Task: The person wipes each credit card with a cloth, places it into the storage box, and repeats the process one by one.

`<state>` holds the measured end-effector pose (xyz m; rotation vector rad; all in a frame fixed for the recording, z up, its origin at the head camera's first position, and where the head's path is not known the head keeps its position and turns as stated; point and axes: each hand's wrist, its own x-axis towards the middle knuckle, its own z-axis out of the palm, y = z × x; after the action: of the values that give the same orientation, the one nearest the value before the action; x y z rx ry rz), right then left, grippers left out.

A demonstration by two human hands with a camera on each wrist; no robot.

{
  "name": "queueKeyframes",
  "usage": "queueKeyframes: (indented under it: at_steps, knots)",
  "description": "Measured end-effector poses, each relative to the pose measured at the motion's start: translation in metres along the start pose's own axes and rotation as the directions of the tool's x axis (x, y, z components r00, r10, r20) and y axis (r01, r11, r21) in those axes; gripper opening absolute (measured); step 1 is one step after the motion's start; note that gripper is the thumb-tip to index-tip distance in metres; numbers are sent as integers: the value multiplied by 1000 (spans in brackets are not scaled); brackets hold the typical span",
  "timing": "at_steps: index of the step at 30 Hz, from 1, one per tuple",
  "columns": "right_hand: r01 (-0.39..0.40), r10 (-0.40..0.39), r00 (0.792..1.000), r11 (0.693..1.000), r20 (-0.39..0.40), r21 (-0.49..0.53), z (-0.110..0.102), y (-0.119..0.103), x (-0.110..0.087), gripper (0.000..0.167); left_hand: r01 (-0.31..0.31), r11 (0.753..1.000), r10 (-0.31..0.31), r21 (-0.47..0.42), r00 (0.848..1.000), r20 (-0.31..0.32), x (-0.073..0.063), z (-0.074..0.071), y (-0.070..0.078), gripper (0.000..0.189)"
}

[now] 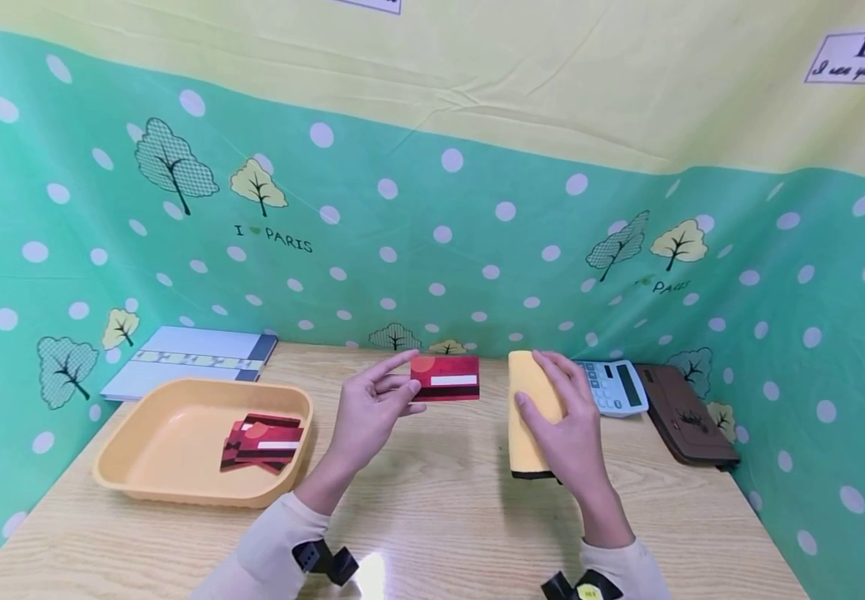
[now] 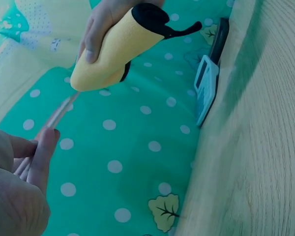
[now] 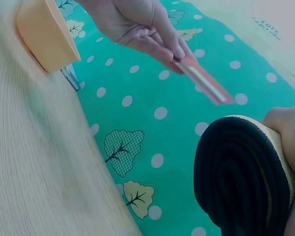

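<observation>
My left hand [image 1: 372, 408] pinches a red card [image 1: 445, 378] with a white stripe by its left end, holding it above the wooden table [image 1: 432, 517]. The same card [image 3: 204, 82] shows edge-on in the right wrist view, and in the left wrist view the card [image 2: 59, 114] is blurred. My right hand [image 1: 563, 425] grips a folded yellow cloth [image 1: 528, 412] with a black edge, just right of the card. The cloth [image 2: 110, 49] also appears in the left wrist view, and its rolled black side [image 3: 241, 182] fills the right wrist view.
A yellow tray [image 1: 155, 450] at the left holds several red cards [image 1: 262, 442]. Behind it lies a blue-white notebook [image 1: 192, 358]. A white calculator [image 1: 616, 386] and a brown wallet [image 1: 683, 412] lie at the back right. Green dotted cloth walls enclose the table.
</observation>
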<state>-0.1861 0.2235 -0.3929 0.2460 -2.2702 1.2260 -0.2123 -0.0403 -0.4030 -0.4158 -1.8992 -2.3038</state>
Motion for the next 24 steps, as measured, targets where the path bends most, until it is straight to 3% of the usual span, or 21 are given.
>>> queueKeyframes:
  at_steps: [10,24]
  knots:
    - [37,-37,999,998,7,50,5,-8,-4,60,24,1000,-24,-2,1000,-8,0,2,-3,42]
    - [100,-101,994,994,32,36,14,-11,-9,59,79,996,-78,-35,997,25,-4,9,-4,46]
